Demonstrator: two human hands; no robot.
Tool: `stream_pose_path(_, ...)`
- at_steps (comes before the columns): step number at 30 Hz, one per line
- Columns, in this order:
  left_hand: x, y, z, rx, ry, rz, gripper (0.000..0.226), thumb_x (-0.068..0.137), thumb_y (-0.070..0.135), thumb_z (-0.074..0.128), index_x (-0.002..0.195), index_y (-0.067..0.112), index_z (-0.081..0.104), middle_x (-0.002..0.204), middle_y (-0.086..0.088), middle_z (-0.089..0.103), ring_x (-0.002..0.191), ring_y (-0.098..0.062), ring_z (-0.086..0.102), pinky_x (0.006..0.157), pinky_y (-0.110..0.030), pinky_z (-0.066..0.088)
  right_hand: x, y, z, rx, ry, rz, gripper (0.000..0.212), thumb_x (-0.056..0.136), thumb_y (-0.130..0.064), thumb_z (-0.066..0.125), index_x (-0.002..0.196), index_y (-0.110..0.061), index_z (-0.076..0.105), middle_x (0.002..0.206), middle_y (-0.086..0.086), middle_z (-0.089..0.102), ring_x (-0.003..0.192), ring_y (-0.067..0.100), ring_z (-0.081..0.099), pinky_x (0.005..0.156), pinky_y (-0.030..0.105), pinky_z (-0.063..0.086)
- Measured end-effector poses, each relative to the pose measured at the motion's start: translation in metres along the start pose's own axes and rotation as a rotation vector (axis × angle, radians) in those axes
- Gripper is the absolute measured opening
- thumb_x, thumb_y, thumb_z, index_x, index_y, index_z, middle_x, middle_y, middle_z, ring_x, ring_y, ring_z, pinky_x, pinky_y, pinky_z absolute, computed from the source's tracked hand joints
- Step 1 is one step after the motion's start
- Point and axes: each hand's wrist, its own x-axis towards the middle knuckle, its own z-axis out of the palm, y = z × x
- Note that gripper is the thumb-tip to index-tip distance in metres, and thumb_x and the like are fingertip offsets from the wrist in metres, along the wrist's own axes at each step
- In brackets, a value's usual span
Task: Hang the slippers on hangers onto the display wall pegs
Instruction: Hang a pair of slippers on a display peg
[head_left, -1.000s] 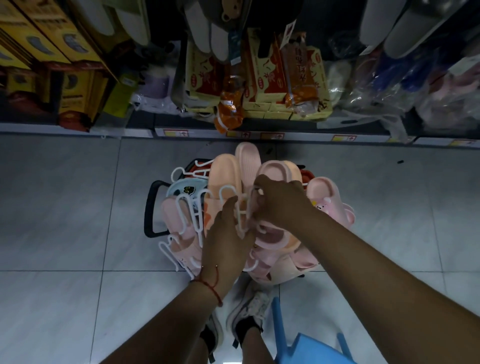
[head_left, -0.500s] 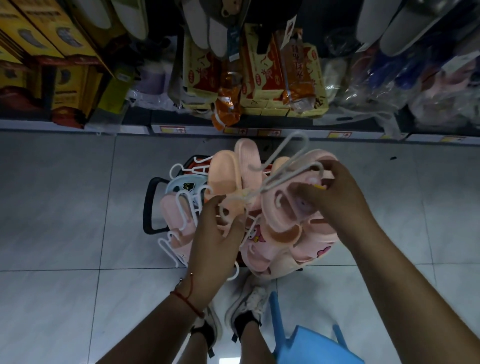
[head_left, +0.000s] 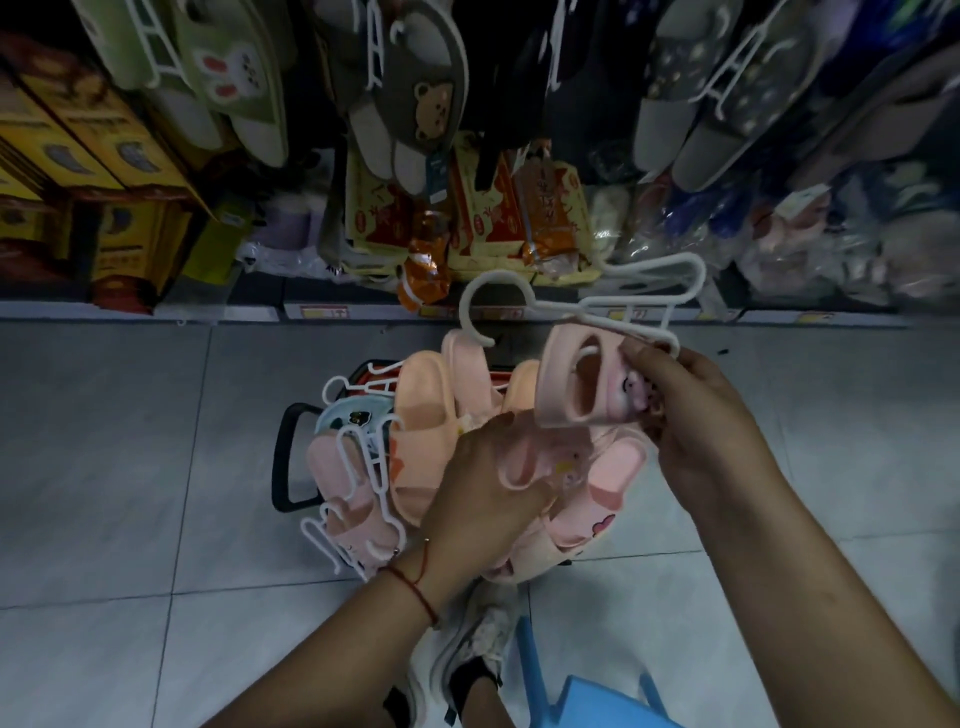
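My right hand (head_left: 696, 415) grips a pink slipper (head_left: 582, 384) with a cartoon face, lifted above the pile and fitted on a white plastic hanger (head_left: 597, 306) whose hook points left. My left hand (head_left: 478, 493) reaches into the pile and holds another pink slipper (head_left: 524, 462). Below them a basket (head_left: 285, 457) with a black handle is heaped with pink and peach slippers (head_left: 421, 410) on white hangers. On the display wall above hang green bunny slippers (head_left: 228, 78), grey bear slippers (head_left: 415, 104) and grey dotted slippers (head_left: 727, 93).
The bottom shelf holds yellow boxes (head_left: 78, 171), red-and-yellow packs (head_left: 493, 218) and bagged goods (head_left: 810, 244). A blue plastic stool (head_left: 597, 701) stands at my feet, next to my sneakers (head_left: 467, 644). Grey floor tiles (head_left: 130, 467) spread left and right of the basket.
My right hand has lifted the pink slipper on its hanger up and right out of the pile. My left hand has shifted right onto another slipper. The view has tilted up toward the wall.
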Motion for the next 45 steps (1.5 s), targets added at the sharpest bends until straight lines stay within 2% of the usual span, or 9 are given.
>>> stream_pose_path(10, -0.053, 0.147, -0.042, 0.256, 0.169, 0.247, 0.082, 0.075, 0.062, 0.063, 0.146, 0.041, 0.029, 0.151, 0.014, 0.026, 0.14, -0.011, 0.027, 0.115, -0.037, 0.032, -0.094, -0.104, 0.027, 0.427, -0.033, 0.122, 0.033, 0.091, -0.031, 0.067, 0.117, -0.011, 0.073, 0.104, 0.01, 0.077, 0.087, 0.02, 0.075, 0.074, 0.031, 0.059)
stream_pose_path(13, -0.087, 0.216, -0.067, 0.203, 0.186, 0.382, 0.085, 0.071, 0.069, 0.061, 0.146, 0.046, 0.027, 0.145, 0.021, 0.035, 0.137, -0.006, 0.033, 0.113, -0.042, 0.037, -0.142, -0.152, 0.039, 0.547, -0.047, 0.129, 0.035, 0.091, -0.034, 0.066, 0.115, -0.009, 0.073, 0.105, 0.014, 0.076, 0.098, 0.028, 0.072, 0.094, 0.043, 0.055)
stream_pose_path(17, -0.114, 0.297, -0.093, -0.311, 0.157, 0.442, 0.079, 0.072, 0.045, 0.085, 0.139, 0.036, 0.045, 0.127, 0.005, 0.066, 0.114, -0.01, 0.066, 0.097, -0.037, 0.055, -0.21, -0.205, 0.057, 0.678, -0.168, 0.114, 0.028, 0.095, -0.03, 0.063, 0.103, -0.005, 0.073, 0.091, 0.016, 0.077, 0.083, 0.026, 0.075, 0.076, 0.037, 0.062)
stream_pose_path(19, -0.127, 0.329, -0.108, -0.386, 0.213, 0.482, 0.062, 0.078, 0.028, 0.087, 0.13, 0.023, 0.054, 0.114, 0.002, 0.072, 0.104, -0.012, 0.071, 0.089, -0.034, 0.058, -0.239, -0.224, 0.063, 0.684, -0.22, 0.067, 0.032, 0.094, -0.029, 0.064, 0.111, -0.002, 0.072, 0.104, 0.019, 0.075, 0.099, 0.029, 0.073, 0.088, 0.04, 0.057)
stream_pose_path(24, -0.149, 0.389, -0.142, -0.498, 0.276, 0.558, 0.038, 0.08, 0.016, 0.083, 0.112, 0.013, 0.064, 0.1, 0.001, 0.077, 0.096, -0.015, 0.073, 0.077, -0.027, 0.056, -0.284, -0.259, 0.063, 0.459, -0.379, -0.056, 0.05, 0.087, -0.047, 0.068, 0.117, -0.007, 0.073, 0.112, 0.017, 0.074, 0.107, 0.027, 0.069, 0.102, 0.037, 0.047)
stream_pose_path(30, -0.158, 0.445, -0.169, -0.549, 0.247, 0.535, 0.025, 0.09, 0.016, 0.073, 0.112, 0.006, 0.071, 0.102, -0.019, 0.075, 0.095, -0.033, 0.072, 0.084, -0.048, 0.058, -0.302, -0.299, 0.04, 0.249, -0.369, -0.168, 0.062, 0.065, -0.07, 0.059, 0.082, -0.012, 0.07, 0.069, 0.007, 0.062, 0.05, 0.014, 0.047, 0.047, 0.021, 0.034)
stream_pose_path(37, -0.154, 0.493, -0.163, -0.617, 0.251, 0.479, 0.016, 0.095, 0.015, 0.067, 0.103, 0.002, 0.071, 0.091, -0.025, 0.074, 0.074, -0.033, 0.07, 0.066, -0.041, 0.059, -0.287, -0.35, -0.014, 0.033, -0.269, -0.453, 0.041, 0.094, -0.043, 0.061, 0.101, -0.003, 0.069, 0.074, 0.005, 0.06, 0.067, 0.019, 0.053, 0.055, 0.026, 0.039)
stream_pose_path(41, -0.147, 0.519, -0.15, -0.57, 0.267, 0.495, 0.02, 0.092, 0.024, 0.071, 0.104, 0.009, 0.072, 0.094, -0.025, 0.075, 0.08, -0.037, 0.072, 0.076, -0.057, 0.058, -0.268, -0.394, -0.03, -0.144, -0.182, -0.766, 0.025, 0.094, -0.047, 0.06, 0.111, -0.029, 0.061, 0.1, -0.006, 0.067, 0.081, 0.009, 0.066, 0.075, 0.029, 0.052)
stream_pose_path(45, -0.139, 0.55, -0.132, -0.492, 0.358, 0.552, 0.018, 0.093, 0.031, 0.07, 0.1, 0.014, 0.071, 0.084, -0.015, 0.077, 0.072, -0.031, 0.074, 0.054, -0.034, 0.055, -0.244, -0.434, -0.039, -0.284, -0.274, -0.933, 0.015, 0.098, -0.045, 0.055, 0.1, -0.031, 0.061, 0.079, -0.008, 0.066, 0.067, 0.008, 0.062, 0.071, 0.038, 0.054)
